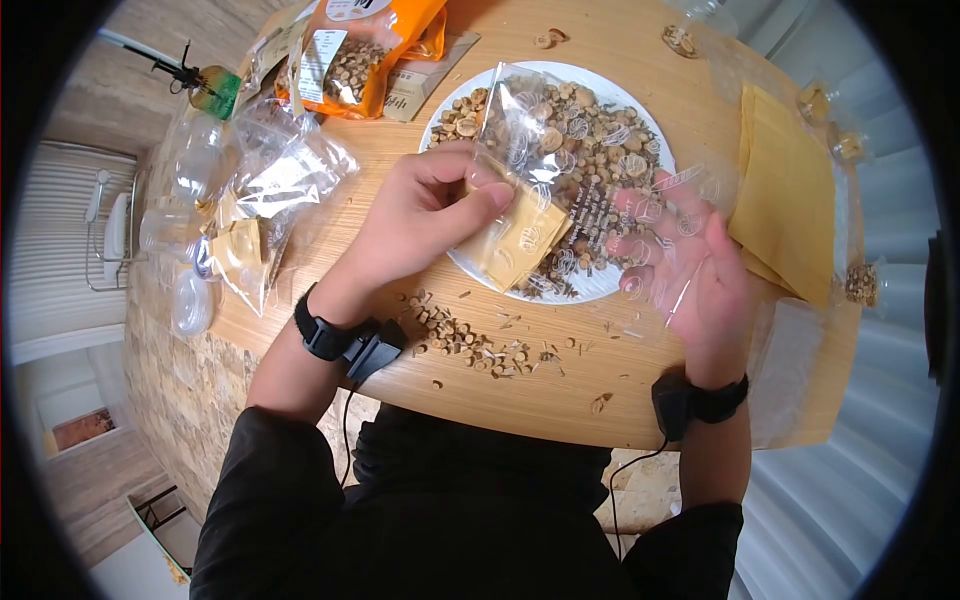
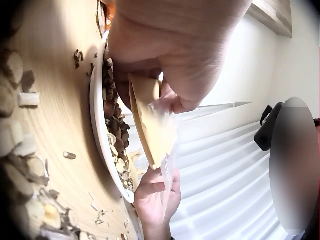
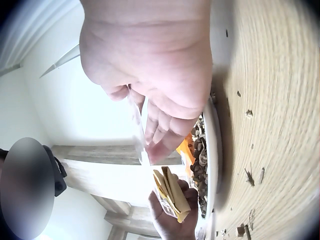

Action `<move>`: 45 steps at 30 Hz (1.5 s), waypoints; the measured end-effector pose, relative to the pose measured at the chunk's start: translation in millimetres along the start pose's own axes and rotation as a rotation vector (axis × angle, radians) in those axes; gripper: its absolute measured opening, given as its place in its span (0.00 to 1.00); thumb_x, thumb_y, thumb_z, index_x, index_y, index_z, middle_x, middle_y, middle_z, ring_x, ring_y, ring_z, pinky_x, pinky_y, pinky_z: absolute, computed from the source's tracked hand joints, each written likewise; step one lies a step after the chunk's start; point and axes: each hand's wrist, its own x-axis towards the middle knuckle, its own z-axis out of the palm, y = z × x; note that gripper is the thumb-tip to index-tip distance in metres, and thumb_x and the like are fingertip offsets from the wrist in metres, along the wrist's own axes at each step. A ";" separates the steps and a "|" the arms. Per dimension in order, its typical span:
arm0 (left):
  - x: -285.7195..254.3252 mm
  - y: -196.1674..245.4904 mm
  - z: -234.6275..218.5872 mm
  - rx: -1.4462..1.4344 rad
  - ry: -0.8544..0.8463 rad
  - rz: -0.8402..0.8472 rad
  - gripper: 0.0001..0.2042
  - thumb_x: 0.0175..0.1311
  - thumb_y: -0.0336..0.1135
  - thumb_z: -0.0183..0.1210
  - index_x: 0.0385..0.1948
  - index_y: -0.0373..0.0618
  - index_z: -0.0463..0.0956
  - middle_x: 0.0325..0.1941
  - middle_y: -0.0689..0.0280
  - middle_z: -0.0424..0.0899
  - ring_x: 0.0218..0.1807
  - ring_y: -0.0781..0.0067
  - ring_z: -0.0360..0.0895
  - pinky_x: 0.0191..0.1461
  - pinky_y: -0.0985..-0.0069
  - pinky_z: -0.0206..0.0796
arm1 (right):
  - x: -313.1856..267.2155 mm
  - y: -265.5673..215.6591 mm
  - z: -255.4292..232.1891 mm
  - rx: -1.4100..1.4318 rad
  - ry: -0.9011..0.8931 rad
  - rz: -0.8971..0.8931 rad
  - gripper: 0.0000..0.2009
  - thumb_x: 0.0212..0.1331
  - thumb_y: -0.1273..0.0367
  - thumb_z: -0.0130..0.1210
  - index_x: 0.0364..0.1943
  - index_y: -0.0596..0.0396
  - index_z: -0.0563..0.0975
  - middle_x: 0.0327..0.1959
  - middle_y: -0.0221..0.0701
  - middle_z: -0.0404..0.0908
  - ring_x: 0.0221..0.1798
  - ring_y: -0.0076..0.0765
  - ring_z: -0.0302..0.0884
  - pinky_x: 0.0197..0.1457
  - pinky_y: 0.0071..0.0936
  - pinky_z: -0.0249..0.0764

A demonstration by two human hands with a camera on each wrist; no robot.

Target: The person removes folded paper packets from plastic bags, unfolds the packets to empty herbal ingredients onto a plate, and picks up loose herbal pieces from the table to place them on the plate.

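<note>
My left hand (image 1: 440, 205) pinches a clear printed plastic bag (image 1: 535, 120) together with small folded yellow paper packets (image 1: 525, 245), thumb on top. In the right wrist view the packets (image 3: 172, 195) stand edge-on in that hand's grip, above the plate's side. My right hand (image 1: 690, 265) lies behind the other end of the bag, its loosely extended fingers showing through the clear film. Beneath both hands is a white plate (image 1: 655, 125) heaped with dried sliced herbs (image 1: 585, 100).
Loose herb pieces (image 1: 470, 345) are scattered along the near table edge. On the left lie a clear bag with yellow packets (image 1: 240, 250) and plastic jars (image 1: 195, 165). An orange bag (image 1: 345, 60) stands at the back. Large yellow paper sheets (image 1: 785, 200) lie right.
</note>
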 end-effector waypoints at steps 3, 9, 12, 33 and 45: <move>-1.3 3.3 4.3 -0.040 0.023 -0.045 0.06 0.60 0.28 0.56 0.27 0.36 0.77 0.31 0.71 0.73 0.32 0.86 0.68 0.34 0.85 0.58 | 0.1 1.5 -2.6 0.021 -0.029 0.013 0.29 0.66 0.51 0.33 0.62 0.59 0.57 0.59 0.55 0.64 0.50 0.50 0.74 0.43 0.36 0.75; -2.3 0.0 -0.9 -0.072 0.015 -0.092 0.06 0.60 0.30 0.57 0.27 0.37 0.76 0.31 0.72 0.74 0.32 0.86 0.68 0.36 0.85 0.59 | -1.0 0.8 -0.7 -0.078 -0.016 0.085 0.29 0.66 0.51 0.33 0.61 0.61 0.58 0.54 0.54 0.70 0.45 0.49 0.77 0.37 0.33 0.76; -2.1 1.0 -0.7 -0.085 0.002 -0.010 0.06 0.61 0.31 0.57 0.28 0.38 0.77 0.28 0.72 0.74 0.32 0.86 0.68 0.37 0.85 0.59 | -1.7 0.2 -1.3 -0.068 -0.048 0.116 0.29 0.67 0.51 0.32 0.61 0.61 0.59 0.52 0.54 0.71 0.43 0.49 0.78 0.34 0.31 0.76; -2.7 -0.1 -1.4 -0.058 -0.039 -0.103 0.06 0.62 0.31 0.56 0.32 0.37 0.77 0.31 0.73 0.76 0.28 0.89 0.67 0.32 0.84 0.59 | 1.6 1.9 -5.3 -0.063 0.086 0.095 0.27 0.67 0.51 0.30 0.60 0.59 0.60 0.48 0.48 0.75 0.38 0.42 0.79 0.33 0.29 0.76; -0.2 0.0 -1.1 -0.087 -0.048 -0.040 0.03 0.60 0.28 0.56 0.28 0.39 0.74 0.32 0.71 0.73 0.34 0.86 0.69 0.36 0.87 0.59 | 2.9 1.8 -4.2 -0.045 0.163 -0.015 0.27 0.66 0.50 0.34 0.63 0.51 0.57 0.55 0.45 0.70 0.45 0.40 0.76 0.37 0.28 0.73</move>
